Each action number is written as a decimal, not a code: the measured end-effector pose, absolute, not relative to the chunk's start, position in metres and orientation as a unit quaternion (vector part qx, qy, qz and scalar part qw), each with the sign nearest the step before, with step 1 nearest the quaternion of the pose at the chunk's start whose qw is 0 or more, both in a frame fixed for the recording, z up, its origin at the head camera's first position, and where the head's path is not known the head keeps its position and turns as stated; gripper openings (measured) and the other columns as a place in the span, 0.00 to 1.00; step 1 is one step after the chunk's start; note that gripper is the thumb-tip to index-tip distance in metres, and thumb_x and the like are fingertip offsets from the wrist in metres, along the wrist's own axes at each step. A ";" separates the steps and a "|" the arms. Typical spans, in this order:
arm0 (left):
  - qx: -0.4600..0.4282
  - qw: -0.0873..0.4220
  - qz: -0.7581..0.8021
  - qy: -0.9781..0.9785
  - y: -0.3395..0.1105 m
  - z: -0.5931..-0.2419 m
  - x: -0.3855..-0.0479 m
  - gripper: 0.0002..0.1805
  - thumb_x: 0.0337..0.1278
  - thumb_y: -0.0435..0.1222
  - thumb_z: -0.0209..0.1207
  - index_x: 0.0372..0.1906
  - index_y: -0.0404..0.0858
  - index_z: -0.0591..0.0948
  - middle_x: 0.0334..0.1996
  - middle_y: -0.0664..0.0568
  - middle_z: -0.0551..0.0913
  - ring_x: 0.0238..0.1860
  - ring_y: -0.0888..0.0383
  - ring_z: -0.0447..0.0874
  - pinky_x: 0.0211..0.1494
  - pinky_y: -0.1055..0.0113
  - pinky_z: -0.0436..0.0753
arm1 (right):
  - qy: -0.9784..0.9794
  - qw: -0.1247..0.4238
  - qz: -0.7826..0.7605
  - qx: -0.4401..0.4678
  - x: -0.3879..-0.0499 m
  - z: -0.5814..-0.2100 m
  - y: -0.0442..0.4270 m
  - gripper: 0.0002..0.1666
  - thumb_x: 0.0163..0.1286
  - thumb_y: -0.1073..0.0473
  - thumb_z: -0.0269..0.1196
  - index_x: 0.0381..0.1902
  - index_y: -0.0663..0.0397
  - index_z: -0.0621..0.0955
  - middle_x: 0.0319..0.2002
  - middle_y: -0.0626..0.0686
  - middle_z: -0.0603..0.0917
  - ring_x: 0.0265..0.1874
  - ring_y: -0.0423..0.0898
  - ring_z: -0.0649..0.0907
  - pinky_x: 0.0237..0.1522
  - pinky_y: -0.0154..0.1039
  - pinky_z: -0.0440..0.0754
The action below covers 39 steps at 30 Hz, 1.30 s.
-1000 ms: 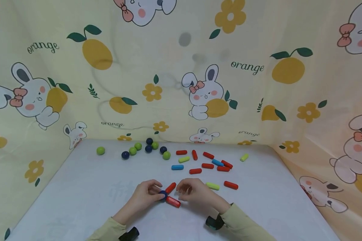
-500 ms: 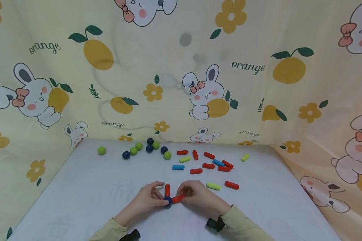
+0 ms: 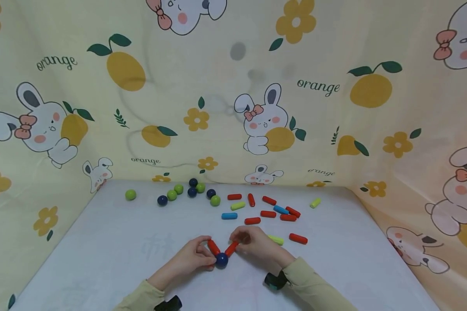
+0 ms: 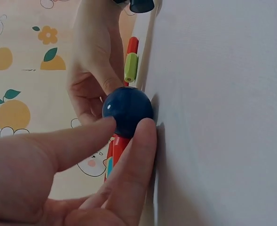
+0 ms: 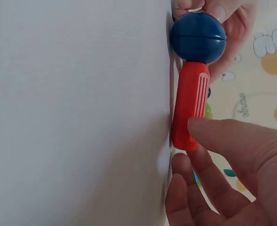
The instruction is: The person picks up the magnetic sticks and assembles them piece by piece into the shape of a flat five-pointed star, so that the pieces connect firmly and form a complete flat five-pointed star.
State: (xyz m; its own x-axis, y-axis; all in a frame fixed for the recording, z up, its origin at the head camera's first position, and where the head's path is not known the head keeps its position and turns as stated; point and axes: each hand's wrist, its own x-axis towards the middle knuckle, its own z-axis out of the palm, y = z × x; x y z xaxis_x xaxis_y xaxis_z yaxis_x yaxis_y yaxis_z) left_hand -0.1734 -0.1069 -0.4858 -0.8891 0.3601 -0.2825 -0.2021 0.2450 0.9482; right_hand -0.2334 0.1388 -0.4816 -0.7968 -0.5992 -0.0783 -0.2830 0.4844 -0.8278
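A dark blue ball (image 3: 222, 260) with two red rods joined to it forms a V on the table, opening away from me. My left hand (image 3: 192, 257) pinches the ball between thumb and fingers, and a fingertip lies at the far end of the left red rod (image 3: 213, 247). With thumb and fingers, my right hand (image 3: 257, 242) pinches the outer end of the right red rod (image 3: 231, 249). Close up in the right wrist view, that grooved red rod (image 5: 185, 99) meets the ball (image 5: 198, 37) end-on.
Several green balls (image 3: 130, 195) and dark blue balls (image 3: 162, 200) lie at the back left. Farther right are scattered red rods (image 3: 252, 220), blue rods (image 3: 229, 216) and yellow-green rods (image 3: 238, 206). A red rod (image 3: 298, 238) lies right of my right hand. A patterned curtain hangs behind.
The ball and its rods have turned counterclockwise and shifted slightly right and nearer. My right hand, empty a second ago, has taken hold of one rod. The left hand stays at the ball.
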 end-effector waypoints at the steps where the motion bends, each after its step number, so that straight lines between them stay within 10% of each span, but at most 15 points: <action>1: 0.049 0.229 0.614 0.753 -0.107 -0.486 -0.174 0.40 0.54 0.30 0.65 0.69 0.28 0.57 0.33 0.47 0.84 0.32 0.52 0.86 0.39 0.63 0.84 | 0.844 0.178 -0.436 -0.258 -0.234 -0.482 0.138 0.15 0.62 0.64 0.67 0.46 0.46 0.82 0.41 0.44 0.82 0.41 0.44 0.79 0.48 0.41 0.77; 39: 0.055 0.261 0.639 0.722 -0.114 -0.479 -0.173 0.28 0.64 0.27 0.56 0.65 0.29 0.61 0.37 0.43 0.82 0.36 0.50 0.85 0.42 0.60 0.84 | 0.864 0.146 -0.419 -0.236 -0.190 -0.472 0.120 0.13 0.57 0.52 0.72 0.39 0.44 0.82 0.30 0.44 0.81 0.30 0.42 0.79 0.34 0.34 0.79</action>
State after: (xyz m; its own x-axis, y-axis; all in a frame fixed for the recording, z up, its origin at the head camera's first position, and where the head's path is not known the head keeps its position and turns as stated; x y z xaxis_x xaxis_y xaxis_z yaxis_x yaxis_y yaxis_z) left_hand -0.1734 -0.1143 -0.4795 -0.8581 0.4124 -0.3060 -0.2539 0.1773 0.9509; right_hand -0.1899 0.1204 -0.4719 -0.8455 -0.5312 -0.0541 -0.2864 0.5366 -0.7938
